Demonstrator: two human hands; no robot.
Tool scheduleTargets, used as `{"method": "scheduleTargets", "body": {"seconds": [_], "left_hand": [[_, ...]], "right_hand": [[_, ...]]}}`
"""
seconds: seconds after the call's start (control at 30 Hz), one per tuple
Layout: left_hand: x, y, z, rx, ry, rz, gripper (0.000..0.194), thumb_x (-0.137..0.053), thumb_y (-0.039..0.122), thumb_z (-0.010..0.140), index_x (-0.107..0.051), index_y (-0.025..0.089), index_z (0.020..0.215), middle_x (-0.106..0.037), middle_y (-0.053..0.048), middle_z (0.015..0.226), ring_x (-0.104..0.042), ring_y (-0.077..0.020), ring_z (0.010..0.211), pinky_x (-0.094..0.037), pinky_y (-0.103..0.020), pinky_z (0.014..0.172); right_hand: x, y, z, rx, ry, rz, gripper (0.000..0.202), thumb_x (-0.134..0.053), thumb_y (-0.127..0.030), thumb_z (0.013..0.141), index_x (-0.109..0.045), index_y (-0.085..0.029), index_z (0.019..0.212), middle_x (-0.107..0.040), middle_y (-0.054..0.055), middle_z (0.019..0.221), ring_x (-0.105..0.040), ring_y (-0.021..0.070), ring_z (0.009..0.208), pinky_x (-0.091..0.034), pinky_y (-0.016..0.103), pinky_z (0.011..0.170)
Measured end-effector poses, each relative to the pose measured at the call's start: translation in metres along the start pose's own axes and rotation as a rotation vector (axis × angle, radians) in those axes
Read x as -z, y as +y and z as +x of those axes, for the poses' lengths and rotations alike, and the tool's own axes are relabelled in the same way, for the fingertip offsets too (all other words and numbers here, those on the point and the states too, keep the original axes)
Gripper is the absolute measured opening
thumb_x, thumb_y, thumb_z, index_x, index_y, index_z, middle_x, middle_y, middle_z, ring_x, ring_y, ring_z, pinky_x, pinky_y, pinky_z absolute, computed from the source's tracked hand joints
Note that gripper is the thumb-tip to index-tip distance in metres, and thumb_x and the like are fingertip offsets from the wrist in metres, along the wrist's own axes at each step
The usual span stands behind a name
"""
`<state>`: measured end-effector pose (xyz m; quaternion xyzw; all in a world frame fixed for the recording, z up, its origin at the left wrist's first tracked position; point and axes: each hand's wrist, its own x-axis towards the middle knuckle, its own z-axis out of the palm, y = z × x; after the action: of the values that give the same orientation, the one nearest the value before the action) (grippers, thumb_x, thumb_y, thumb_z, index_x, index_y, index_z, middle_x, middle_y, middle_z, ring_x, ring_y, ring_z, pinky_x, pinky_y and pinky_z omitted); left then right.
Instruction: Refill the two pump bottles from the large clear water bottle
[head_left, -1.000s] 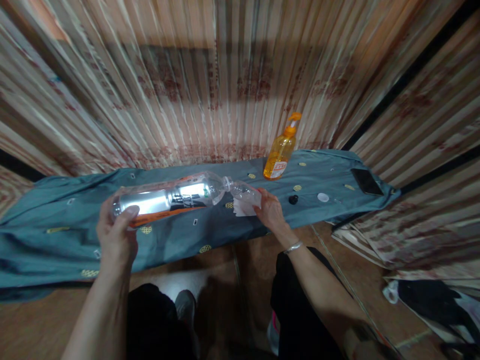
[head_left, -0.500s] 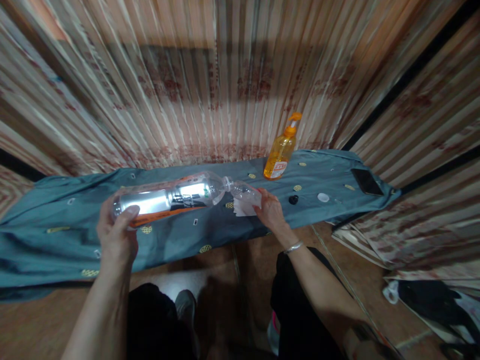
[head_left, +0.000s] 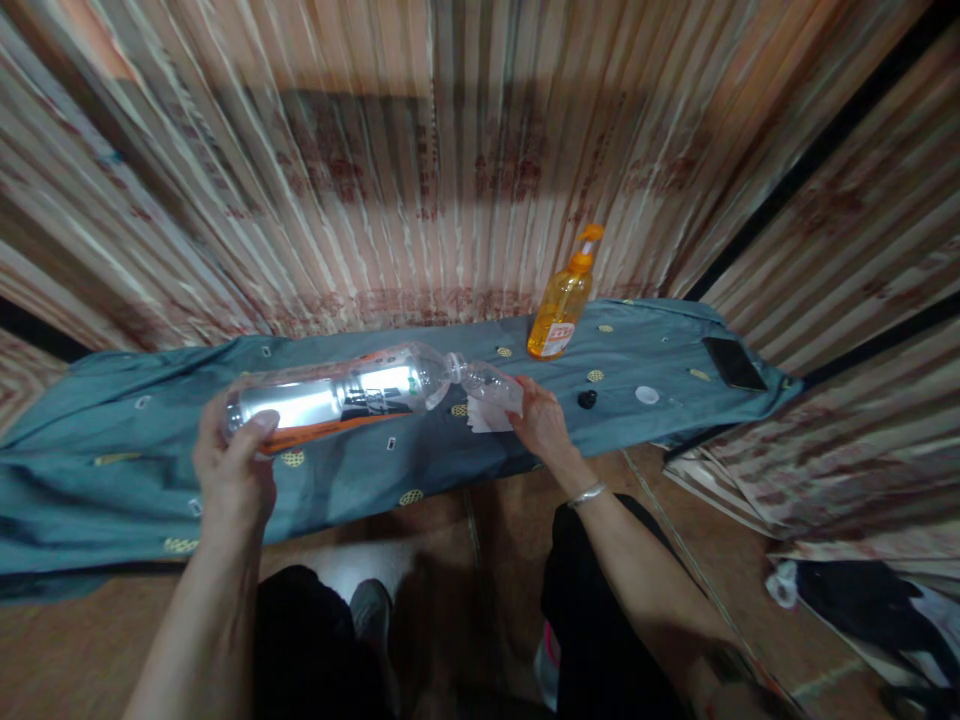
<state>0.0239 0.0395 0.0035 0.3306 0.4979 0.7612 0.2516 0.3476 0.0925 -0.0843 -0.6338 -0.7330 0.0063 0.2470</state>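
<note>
My left hand [head_left: 234,450] is wrapped round the base of a large clear bottle [head_left: 375,385] with a silver, black and orange label. The bottle lies nearly level above the cloth, its neck pointing right. Its mouth meets the narrow end of a small clear plastic bottle [head_left: 489,384], whose other end is gripped by my right hand [head_left: 538,412]. Below the small bottle a white piece with a jagged edge [head_left: 486,416] shows. Whether it rests on the cloth I cannot tell.
An orange pump bottle [head_left: 559,310] stands at the back. To its right on the teal cloth [head_left: 345,495] are a small black object [head_left: 587,399], a white disc [head_left: 646,395] and a dark flat phone-like object [head_left: 733,363]. A pleated curtain [head_left: 375,200] hangs behind.
</note>
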Motion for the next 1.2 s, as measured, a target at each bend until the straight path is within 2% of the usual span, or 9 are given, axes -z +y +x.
{"method": "scheduleTargets", "body": {"seconds": [0.3, 0.6, 0.83, 1.2], "left_hand": [[0.0039, -0.0024, 0.0012, -0.015, -0.027, 0.025, 0.044, -0.073, 0.025, 0.044, -0.069, 0.019, 0.088, -0.063, -0.002, 0.086, -0.060, -0.0211, 0.084, -0.043, -0.045, 0.097], [0.0034, -0.0007, 0.0009, -0.038, -0.024, 0.038, 0.041, -0.073, 0.025, 0.044, -0.068, 0.020, 0.084, -0.063, -0.002, 0.088, -0.061, -0.0238, 0.092, -0.038, -0.048, 0.103], [0.0004, 0.0013, -0.0001, -0.018, -0.013, 0.011, 0.039, -0.073, 0.024, 0.042, -0.067, 0.020, 0.081, -0.063, -0.001, 0.086, -0.060, -0.0221, 0.086, -0.041, -0.047, 0.100], [0.0019, -0.0001, 0.0017, -0.028, -0.014, 0.019, 0.042, -0.074, 0.024, 0.042, -0.067, 0.019, 0.083, -0.062, -0.003, 0.087, -0.060, -0.0225, 0.089, -0.041, -0.046, 0.100]], "right_hand": [[-0.0010, 0.0008, 0.0003, 0.015, 0.014, -0.008, 0.050, -0.060, -0.009, 0.076, -0.048, -0.007, 0.124, -0.067, 0.019, 0.112, -0.062, 0.0275, 0.105, -0.046, 0.038, 0.094], [-0.0012, 0.0008, -0.0002, 0.013, 0.003, -0.011, 0.051, -0.059, -0.010, 0.077, -0.046, -0.006, 0.126, -0.066, 0.020, 0.115, -0.061, 0.0269, 0.108, -0.044, 0.037, 0.097], [-0.0025, 0.0010, -0.0006, 0.006, 0.031, 0.013, 0.049, -0.057, -0.010, 0.076, -0.048, -0.010, 0.124, -0.067, 0.017, 0.111, -0.062, 0.0271, 0.104, -0.045, 0.038, 0.094], [0.0001, -0.0005, 0.0002, -0.003, 0.001, -0.007, 0.051, -0.060, -0.010, 0.076, -0.047, -0.008, 0.125, -0.067, 0.018, 0.112, -0.062, 0.0269, 0.104, -0.045, 0.037, 0.095]]}}
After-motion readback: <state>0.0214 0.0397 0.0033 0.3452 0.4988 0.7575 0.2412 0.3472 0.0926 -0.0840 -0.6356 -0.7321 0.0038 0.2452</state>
